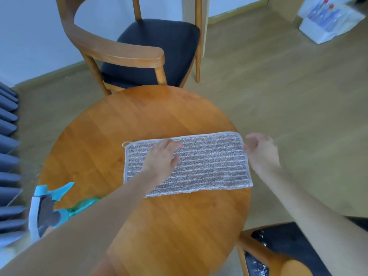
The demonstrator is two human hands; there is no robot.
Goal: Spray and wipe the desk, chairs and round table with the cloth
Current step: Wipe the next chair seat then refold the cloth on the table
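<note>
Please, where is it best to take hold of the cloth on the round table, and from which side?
Take the cloth by its right short edge, coming in from the right. That edge lies at the rim of the round table, so fingers can likely slip under it. The right hand is already there; the left hand rests flat on the cloth.

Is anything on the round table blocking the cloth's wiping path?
Mostly no. The cloth lies flat under the left hand; only the spray bottle stands at the round table's left edge.
</note>
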